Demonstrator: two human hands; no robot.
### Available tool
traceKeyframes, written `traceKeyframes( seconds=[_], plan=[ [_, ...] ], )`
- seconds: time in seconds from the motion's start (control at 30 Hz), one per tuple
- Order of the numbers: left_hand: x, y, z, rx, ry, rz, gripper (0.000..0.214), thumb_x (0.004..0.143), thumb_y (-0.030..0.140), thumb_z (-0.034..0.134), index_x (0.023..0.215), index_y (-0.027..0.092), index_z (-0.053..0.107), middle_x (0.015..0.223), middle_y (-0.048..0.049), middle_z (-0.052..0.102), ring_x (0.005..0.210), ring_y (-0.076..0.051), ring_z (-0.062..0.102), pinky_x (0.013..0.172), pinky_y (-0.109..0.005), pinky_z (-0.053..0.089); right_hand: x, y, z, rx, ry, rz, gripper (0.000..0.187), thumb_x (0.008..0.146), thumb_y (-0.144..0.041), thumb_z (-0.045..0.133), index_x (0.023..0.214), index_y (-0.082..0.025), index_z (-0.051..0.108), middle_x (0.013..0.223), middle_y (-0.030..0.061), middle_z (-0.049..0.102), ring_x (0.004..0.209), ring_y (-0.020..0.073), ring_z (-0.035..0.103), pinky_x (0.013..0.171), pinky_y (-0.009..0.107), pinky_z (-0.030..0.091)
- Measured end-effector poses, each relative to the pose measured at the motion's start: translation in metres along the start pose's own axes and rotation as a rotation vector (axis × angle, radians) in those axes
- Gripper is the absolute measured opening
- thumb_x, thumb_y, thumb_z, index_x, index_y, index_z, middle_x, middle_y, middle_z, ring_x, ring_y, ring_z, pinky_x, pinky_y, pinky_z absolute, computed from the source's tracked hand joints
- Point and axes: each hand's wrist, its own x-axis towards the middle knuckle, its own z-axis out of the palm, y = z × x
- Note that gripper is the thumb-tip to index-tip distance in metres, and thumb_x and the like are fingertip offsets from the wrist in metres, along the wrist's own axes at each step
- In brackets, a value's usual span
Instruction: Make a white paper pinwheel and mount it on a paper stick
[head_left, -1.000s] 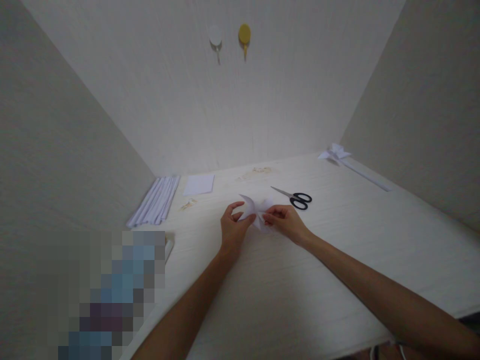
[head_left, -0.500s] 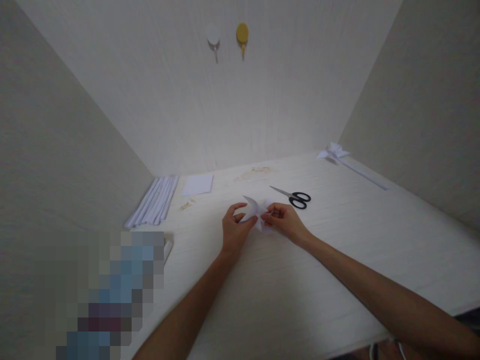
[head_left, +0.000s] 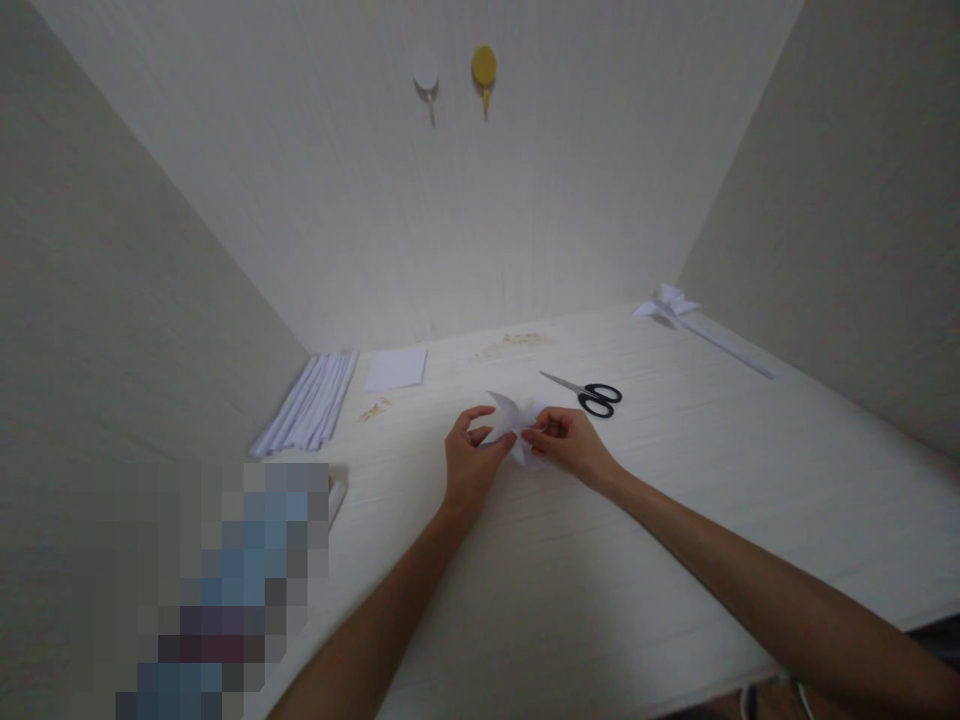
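Between my two hands, over the middle of the table, is a white paper pinwheel (head_left: pixel 508 408) with curved, folded blades. My left hand (head_left: pixel 474 450) grips its left side, the thumb pressed near the centre and the fingers curled around a blade. From the right, my right hand (head_left: pixel 568 443) pinches the paper close to the centre with thumb and fingertips. Whether a pin or other small part sits between those fingertips is hidden. Black-handled scissors (head_left: pixel 595 395) lie just beyond my right hand, blades pointing left.
A bundle of white paper sticks (head_left: pixel 306 405) and a white paper square (head_left: pixel 396 369) lie at the back left, near small tan bits (head_left: pixel 374 409). At the back right rests a pinwheel on a stick (head_left: pixel 667 305). A blurred-out patch (head_left: pixel 247 560) covers the near left.
Both hands stay almost in place on the paper pinwheel. My right fingertips have shifted slightly at its centre.
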Motion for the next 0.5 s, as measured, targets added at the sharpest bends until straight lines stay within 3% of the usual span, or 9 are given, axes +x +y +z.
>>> traceKeyframes(
  seconds=[0.5],
  plan=[
    [0.0003, 0.0006, -0.0013, 0.013, -0.021, 0.005, 0.043, 0.053, 0.020, 0.068, 0.092, 0.015, 0.052, 0.058, 0.0009, 0.062, 0.053, -0.013, 0.059, 0.049, -0.020, 0.042, 0.0006, 0.0035, -0.0007, -0.046, -0.002, -0.025, 0.022, 0.061, -0.033, 0.063, 0.058, -0.016, 0.050, 0.043, -0.0020, 0.055, 0.035, 0.0071, 0.042, 0.034, 0.018, 0.027]
  ],
)
